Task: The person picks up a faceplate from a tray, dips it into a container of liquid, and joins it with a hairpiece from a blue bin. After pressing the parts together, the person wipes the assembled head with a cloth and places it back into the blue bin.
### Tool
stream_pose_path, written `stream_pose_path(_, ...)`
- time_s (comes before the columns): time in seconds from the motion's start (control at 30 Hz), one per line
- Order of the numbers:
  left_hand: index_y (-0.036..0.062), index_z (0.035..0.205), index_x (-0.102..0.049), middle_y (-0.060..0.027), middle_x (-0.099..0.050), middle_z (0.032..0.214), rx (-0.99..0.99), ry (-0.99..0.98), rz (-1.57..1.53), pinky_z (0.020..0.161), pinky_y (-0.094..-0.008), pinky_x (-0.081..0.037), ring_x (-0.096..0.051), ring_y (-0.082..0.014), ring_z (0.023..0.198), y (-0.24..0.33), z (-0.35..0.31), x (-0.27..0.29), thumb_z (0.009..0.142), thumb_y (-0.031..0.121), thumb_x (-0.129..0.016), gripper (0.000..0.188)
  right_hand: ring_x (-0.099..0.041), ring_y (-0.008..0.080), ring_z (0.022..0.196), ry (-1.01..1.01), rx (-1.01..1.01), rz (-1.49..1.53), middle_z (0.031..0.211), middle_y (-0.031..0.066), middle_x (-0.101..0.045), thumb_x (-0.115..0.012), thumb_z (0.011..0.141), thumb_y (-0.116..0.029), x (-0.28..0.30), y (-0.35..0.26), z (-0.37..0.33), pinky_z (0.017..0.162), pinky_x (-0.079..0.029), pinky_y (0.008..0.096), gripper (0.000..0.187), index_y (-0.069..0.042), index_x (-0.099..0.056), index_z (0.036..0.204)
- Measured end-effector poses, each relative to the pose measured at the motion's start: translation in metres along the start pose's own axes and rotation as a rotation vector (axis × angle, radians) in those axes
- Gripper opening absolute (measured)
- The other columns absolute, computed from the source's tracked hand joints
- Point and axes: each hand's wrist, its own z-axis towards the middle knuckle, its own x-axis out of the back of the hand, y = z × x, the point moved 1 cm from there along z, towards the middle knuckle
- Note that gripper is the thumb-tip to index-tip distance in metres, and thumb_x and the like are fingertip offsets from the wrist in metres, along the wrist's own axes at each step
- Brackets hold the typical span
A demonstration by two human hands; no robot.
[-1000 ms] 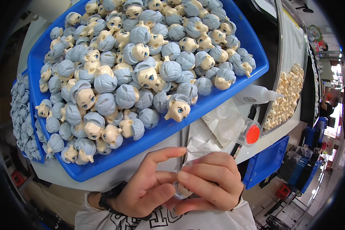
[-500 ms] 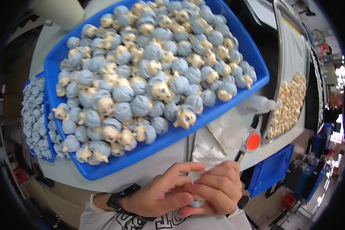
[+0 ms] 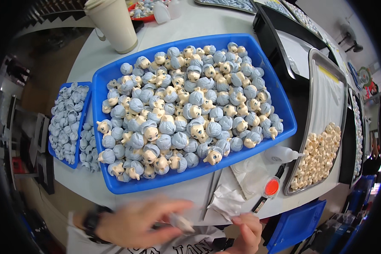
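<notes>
My left hand point(image 3: 133, 222), smeared by motion, is below the front edge of the big blue bin point(image 3: 165, 185). Its fingers close on a small doll head point(image 3: 182, 223), pale blue and cream and blurred. To the right, my right hand point(image 3: 247, 233) has its fingers curled in near the crumpled white tissue point(image 3: 226, 202); whatever they may hold is hidden. Many doll heads point(image 3: 197, 130) with painted eyes and pale blue hair fill the bin.
A smaller blue tray point(image 3: 77, 157) of pale blue hair pieces stands left. Right are a squeeze bottle point(image 3: 281, 155), a round red-centred container point(image 3: 271, 186), a black marker-like stick point(image 3: 259, 204) and a metal tray point(image 3: 312, 122) with cream parts. A tall cream cup point(image 3: 114, 25) stands behind.
My hands, together around a doll head before, have come apart. The left has moved left with the doll head; the right is lower. The view has shifted, showing more of the table's far side.
</notes>
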Motion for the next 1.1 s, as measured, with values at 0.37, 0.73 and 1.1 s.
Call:
stream_pose_path(0.37,-0.0031,0.122,-0.047,-0.0157,-0.046,0.123,0.018,0.572,0.303,0.065,-0.0221,-0.043,-0.052,-0.0139,0.084,0.075,-0.024,0.079,0.071,0.046,-0.068,0.073,-0.057,0.0312,0.08,-0.043,-0.019,0.166,0.094,0.0226,-0.057,-0.068,0.076,-0.041,0.02,0.013,-0.012,0.07,-0.047,0.0396,0.063,0.008,-0.053,0.112)
stream_pose_path(0.73,-0.0003,0.127,-0.038,-0.0181,-0.035,0.124,0.391,0.907,0.847,0.09,-0.0384,-0.038,-0.04,-0.0325,0.114,-0.063,-0.094,0.044,0.053,0.017,-0.081,0.087,-0.056,0.0284,0.063,-0.224,0.091,0.303,0.077,0.0184,-0.058,-0.062,0.083,-0.024,-0.009,0.021,0.017,0.057,-0.046,0.0359,0.031,0.007,-0.06,0.084)
stream_pose_path(1.1,0.0023,0.125,-0.039,-0.0157,-0.033,0.117,0.349,0.863,0.971,0.09,-0.041,-0.035,-0.035,-0.0339,0.106,-0.087,-0.079,0.048,0.051,0.023,-0.083,0.089,-0.056,0.0294,0.063,-0.324,0.037,0.192,0.076,0.0187,-0.059,-0.066,0.08,-0.024,-0.024,0.007,0.022,0.057,-0.046,0.0356,0.032,0.007,-0.06,0.083)
